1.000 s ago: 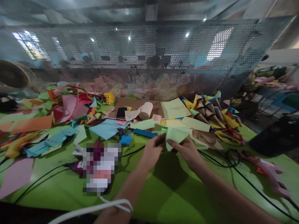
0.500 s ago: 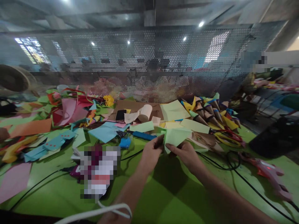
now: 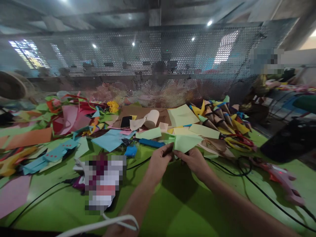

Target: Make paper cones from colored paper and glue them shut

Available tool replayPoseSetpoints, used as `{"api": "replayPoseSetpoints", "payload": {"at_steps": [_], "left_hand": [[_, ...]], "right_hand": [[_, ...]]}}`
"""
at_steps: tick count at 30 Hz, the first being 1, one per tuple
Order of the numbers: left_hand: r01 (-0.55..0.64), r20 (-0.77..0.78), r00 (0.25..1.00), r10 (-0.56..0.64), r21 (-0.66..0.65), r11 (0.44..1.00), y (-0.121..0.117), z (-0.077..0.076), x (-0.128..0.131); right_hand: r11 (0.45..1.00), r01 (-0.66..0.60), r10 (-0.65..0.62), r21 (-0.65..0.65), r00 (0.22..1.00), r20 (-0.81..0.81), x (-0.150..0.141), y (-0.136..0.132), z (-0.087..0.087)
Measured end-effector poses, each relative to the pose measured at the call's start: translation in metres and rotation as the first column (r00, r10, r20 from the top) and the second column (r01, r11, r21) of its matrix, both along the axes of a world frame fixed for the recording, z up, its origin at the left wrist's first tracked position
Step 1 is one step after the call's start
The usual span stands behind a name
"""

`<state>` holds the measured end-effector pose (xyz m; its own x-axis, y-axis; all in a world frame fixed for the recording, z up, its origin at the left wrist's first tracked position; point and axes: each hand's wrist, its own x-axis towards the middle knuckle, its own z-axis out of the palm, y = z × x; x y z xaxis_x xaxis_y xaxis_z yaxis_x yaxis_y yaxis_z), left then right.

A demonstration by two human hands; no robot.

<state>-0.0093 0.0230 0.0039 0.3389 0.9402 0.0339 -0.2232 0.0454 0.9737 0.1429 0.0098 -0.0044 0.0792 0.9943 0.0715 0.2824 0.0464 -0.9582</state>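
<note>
A pale green sheet of paper (image 3: 187,143) is held up above the green table, bent or folded along its left and lower edges. My left hand (image 3: 159,163) pinches its left side between thumb and fingers. From the right, my right hand (image 3: 197,163) grips the lower edge, thumb pressed on the near face and fingers hidden behind. A blue stick-like item (image 3: 151,142) lies just left of the paper. Beyond it are a pale green strip (image 3: 148,133) and a cream paper roll (image 3: 151,118).
Coloured paper scraps (image 3: 71,117) heap up at left. Paper cones (image 3: 217,115) are piled at back right, near scissors (image 3: 239,141) with yellow-red handles. A pink glue gun (image 3: 283,181) with a black cable lies right. A phone-like object (image 3: 106,184), partly pixelated, lies left.
The paper's lower corner, which hung below my right thumb, no longer shows there, and the lower edge sits at the thumb. Both hands stay in nearly the same place; the view shifts slightly.
</note>
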Motion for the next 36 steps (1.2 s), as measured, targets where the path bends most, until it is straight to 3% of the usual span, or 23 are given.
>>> {"api": "replayPoseSetpoints", "payload": {"at_steps": [4, 16, 28, 36], "left_hand": [[0.025, 0.021, 0.999, -0.024, -0.051, 0.998, -0.0013, -0.0007, 0.0006], [0.127, 0.135, 0.985, -0.108, -0.139, 0.982, -0.0057, 0.0049, 0.0012], [0.025, 0.001, 1.0, -0.025, -0.043, 0.999, -0.0003, -0.0022, 0.0021], [0.094, 0.01, 0.996, -0.093, -0.079, 0.993, -0.006, 0.0034, 0.0012]], "right_hand": [[0.999, 0.024, -0.024, -0.034, 1.0, 0.006, -0.0004, -0.0007, 0.0012], [0.998, 0.044, -0.045, 0.039, 0.999, 0.014, -0.0013, -0.0011, 0.0037], [0.997, 0.051, -0.052, 0.051, 0.998, 0.032, -0.0006, 0.0004, -0.0005], [0.996, 0.047, -0.048, 0.073, 0.999, 0.007, 0.0005, 0.0018, -0.0036]]}}
